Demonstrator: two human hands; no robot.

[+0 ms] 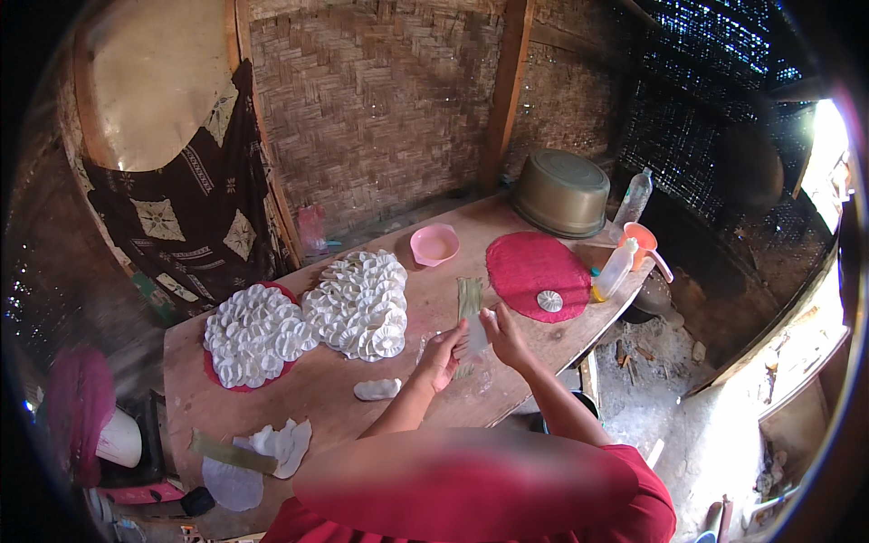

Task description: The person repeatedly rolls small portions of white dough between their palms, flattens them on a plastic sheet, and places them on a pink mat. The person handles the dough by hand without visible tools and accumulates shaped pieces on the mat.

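Over a green leaf-like strip (470,292) on the wooden table (534,353), my left hand (441,357) and my right hand (505,337) are both closed on a translucent white sheet (480,333). My right fingertips pinch its upper right, where a small white bit shows. A small white lump (377,389) lies below left of my hands. Two piles of white pleated rounds (355,308) cover the table's left, one on a red round mat (214,369). To the right, another red mat (534,267) carries a single white pleated round (549,300).
A pink bowl (434,242) and an upturned metal basin (561,185) stand at the back. Bottles (615,271) and an orange jug (641,237) crowd the right end. Torn white sheets (235,480) lie front left, beside a black appliance with a white container (119,439). A woven wall backs the table.
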